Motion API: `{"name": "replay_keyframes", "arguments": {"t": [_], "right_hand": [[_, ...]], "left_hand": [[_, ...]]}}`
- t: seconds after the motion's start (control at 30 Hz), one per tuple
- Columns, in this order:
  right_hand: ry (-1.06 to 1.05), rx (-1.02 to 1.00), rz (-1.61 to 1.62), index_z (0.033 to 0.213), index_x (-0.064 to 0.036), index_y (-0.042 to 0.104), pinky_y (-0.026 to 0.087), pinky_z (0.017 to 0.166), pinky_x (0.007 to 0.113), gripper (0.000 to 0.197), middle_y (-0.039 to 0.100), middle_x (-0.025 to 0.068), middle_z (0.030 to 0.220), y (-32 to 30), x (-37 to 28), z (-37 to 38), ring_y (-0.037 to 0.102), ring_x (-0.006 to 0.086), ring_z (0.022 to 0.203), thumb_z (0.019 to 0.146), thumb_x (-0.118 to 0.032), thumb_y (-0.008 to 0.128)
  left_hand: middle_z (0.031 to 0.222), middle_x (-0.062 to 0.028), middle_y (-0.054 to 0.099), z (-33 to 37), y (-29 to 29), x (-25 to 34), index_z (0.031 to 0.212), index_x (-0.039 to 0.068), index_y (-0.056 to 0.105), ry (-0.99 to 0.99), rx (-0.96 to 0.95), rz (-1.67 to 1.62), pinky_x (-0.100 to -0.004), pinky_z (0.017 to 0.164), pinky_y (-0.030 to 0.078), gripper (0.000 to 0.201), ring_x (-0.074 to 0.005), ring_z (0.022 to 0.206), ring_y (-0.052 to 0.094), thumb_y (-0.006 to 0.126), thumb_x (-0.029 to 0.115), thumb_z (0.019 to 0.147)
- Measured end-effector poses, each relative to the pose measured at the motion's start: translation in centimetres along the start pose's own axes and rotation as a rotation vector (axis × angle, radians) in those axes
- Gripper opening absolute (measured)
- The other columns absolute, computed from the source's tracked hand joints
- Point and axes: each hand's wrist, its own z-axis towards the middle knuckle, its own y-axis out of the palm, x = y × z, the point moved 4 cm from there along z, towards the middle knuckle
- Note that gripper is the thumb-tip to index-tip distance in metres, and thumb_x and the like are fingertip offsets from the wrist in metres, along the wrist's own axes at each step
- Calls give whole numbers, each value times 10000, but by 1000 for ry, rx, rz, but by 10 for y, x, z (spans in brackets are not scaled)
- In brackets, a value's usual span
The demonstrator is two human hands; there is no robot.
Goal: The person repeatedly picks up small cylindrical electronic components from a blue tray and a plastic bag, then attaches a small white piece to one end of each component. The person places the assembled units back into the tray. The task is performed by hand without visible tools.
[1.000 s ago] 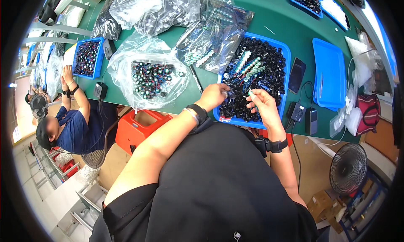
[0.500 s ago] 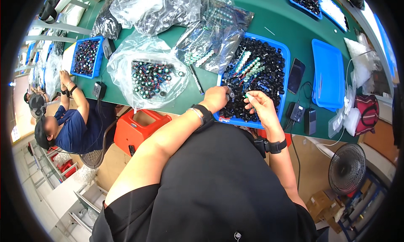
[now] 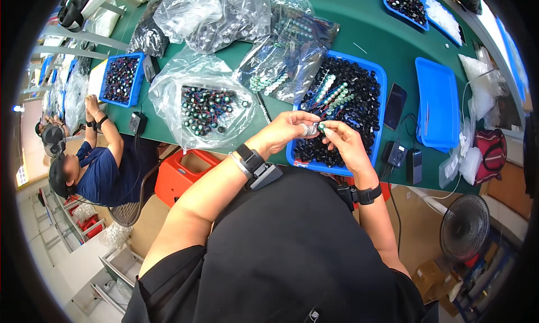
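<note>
Above the near part of a blue tray (image 3: 383,107), my two hands meet fingertip to fingertip. My left hand (image 3: 285,132) is closed on a small silvery-grey round part (image 3: 309,130). A small round green-and-white piece (image 3: 321,127) sits pinched between the thumb and fingers of my right hand (image 3: 347,146), touching or nearly touching the grey part. Many small black round caps (image 3: 359,118) fill the tray beneath. On top of them lie strips of joined whitish-green discs (image 3: 339,95) with red and blue wires.
Left of the tray, an open clear bag (image 3: 168,107) holds wired round pieces, with a marker pen (image 3: 263,107) beside it. To the right are a phone (image 3: 395,105), stacked blue trays (image 3: 437,101) and a small black box (image 3: 396,153). A co-worker (image 3: 106,163) sits at the left.
My left hand has lifted off the caps and turned its fingers toward the right hand, bringing the grey part into view. The right hand has shifted slightly left with its piece.
</note>
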Motion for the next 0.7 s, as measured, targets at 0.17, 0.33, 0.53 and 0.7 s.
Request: {"name": "replay_keyframes", "arguments": {"t": [0.17,0.33,0.53,0.7], "right_hand": [[-47,26,-24,1018,-50,618,411,584,198,157,618,-16,833,4,-10,2,542,53,702,890,-138,593],[-67,24,-62,961,-49,609,407,597,195,107,606,-21,817,2,-20,3,527,47,692,871,-106,615],[-101,-1,-2,954,-37,605,439,662,209,98,598,-11,826,7,-28,6,533,58,732,868,-83,615],[-135,15,-88,939,-24,603,438,663,209,97,596,-9,817,8,-24,10,529,58,739,857,-71,626]], "left_hand": [[1029,-127,615,-4,1,6,1138,-48,537,51,7,-17,-290,870,507,304,-200,962,623,561,-19,837],[1029,-119,621,-8,2,14,1157,-54,531,53,-15,-3,-281,874,493,347,-175,951,621,596,0,821],[1038,-103,621,-15,5,24,1192,-44,538,84,-46,54,-266,890,460,414,-156,951,610,638,25,795],[1033,-90,621,-17,3,24,1164,-23,574,79,-1,56,-252,876,449,398,-133,942,590,663,43,782]]}}
